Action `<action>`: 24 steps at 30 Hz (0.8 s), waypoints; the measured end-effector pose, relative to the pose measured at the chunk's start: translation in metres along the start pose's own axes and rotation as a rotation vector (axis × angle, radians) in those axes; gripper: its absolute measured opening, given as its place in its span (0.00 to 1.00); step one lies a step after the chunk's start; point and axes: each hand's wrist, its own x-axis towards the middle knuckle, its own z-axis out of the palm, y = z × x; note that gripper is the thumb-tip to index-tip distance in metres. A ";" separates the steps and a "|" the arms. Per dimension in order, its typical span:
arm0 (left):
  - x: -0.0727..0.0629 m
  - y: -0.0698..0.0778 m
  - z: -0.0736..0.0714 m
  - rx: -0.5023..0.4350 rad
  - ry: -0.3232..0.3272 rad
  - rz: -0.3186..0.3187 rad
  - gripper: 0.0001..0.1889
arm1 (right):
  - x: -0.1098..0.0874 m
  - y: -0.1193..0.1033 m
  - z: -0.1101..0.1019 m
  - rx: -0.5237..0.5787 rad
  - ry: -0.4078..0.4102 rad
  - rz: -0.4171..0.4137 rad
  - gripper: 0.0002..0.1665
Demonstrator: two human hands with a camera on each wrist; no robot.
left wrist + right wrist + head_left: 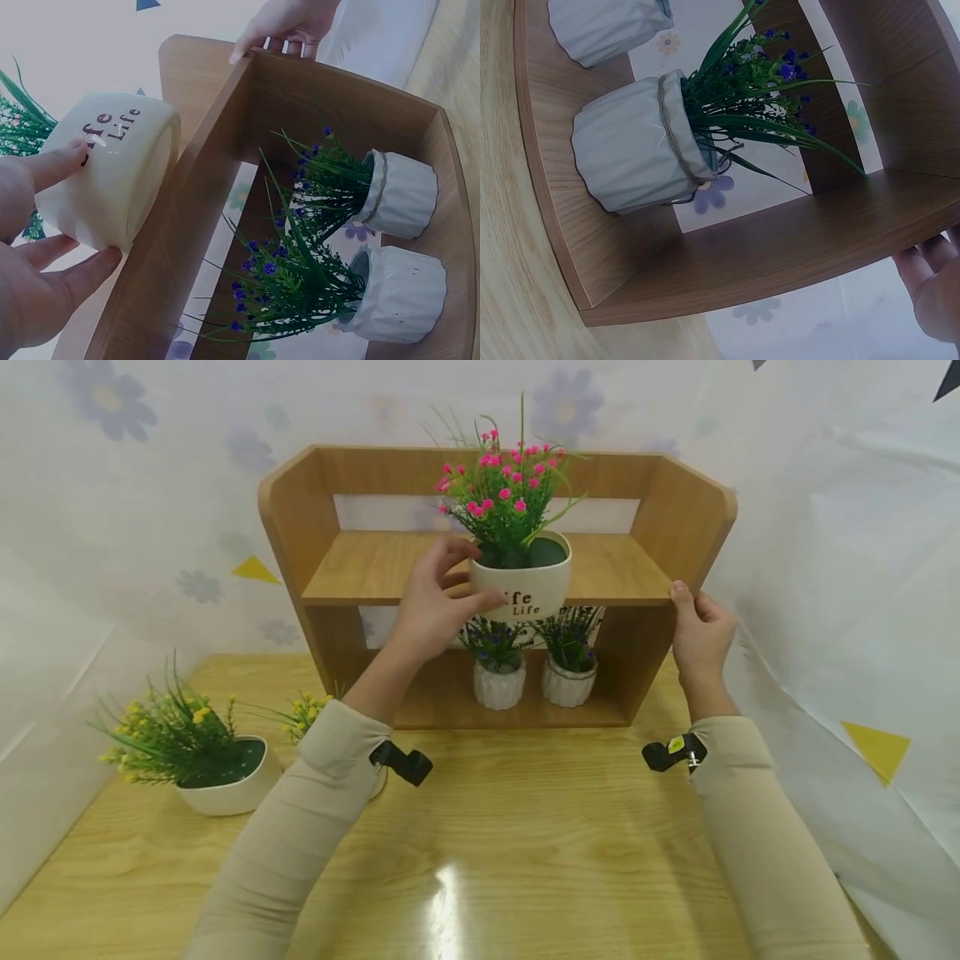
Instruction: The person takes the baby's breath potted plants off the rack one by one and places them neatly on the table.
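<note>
My left hand [438,602] grips a white oval flowerpot [525,578] lettered "Life", its thumb across the front and fingers at the side. Pink artificial flowers [504,485] and green grass rise from it. In the head view the pot appears in front of the upper board of a wooden shelf [360,564]; whether its base touches the board cannot be told. In the left wrist view, fingertips [105,262] lie at the pot's lower edge. My right hand [703,631] holds the shelf's right side panel, thumb on the front edge and fingers curled behind.
Two white ribbed pots [498,685] with purple flowers stand on the shelf's lower level. At left on the wooden table [510,827] stands a white pot [232,785] with yellow flowers. Another yellow-flowered plant [303,714] is partly hidden by my left arm. White sheeting surrounds the table.
</note>
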 end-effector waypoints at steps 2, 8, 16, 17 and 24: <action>-0.007 0.000 -0.002 0.005 0.002 0.010 0.27 | 0.001 0.000 -0.001 0.018 -0.003 -0.008 0.14; -0.025 0.003 -0.004 0.022 -0.005 0.056 0.28 | 0.002 -0.001 -0.002 0.055 -0.002 0.001 0.14; -0.049 0.005 -0.006 -0.022 -0.010 0.070 0.27 | 0.002 -0.002 -0.003 0.060 -0.002 0.002 0.15; -0.052 0.005 -0.006 -0.018 -0.007 0.065 0.28 | 0.002 -0.002 -0.003 0.056 0.000 0.002 0.15; -0.071 0.000 -0.005 -0.009 0.003 0.074 0.27 | 0.003 -0.004 -0.004 0.075 0.004 -0.017 0.16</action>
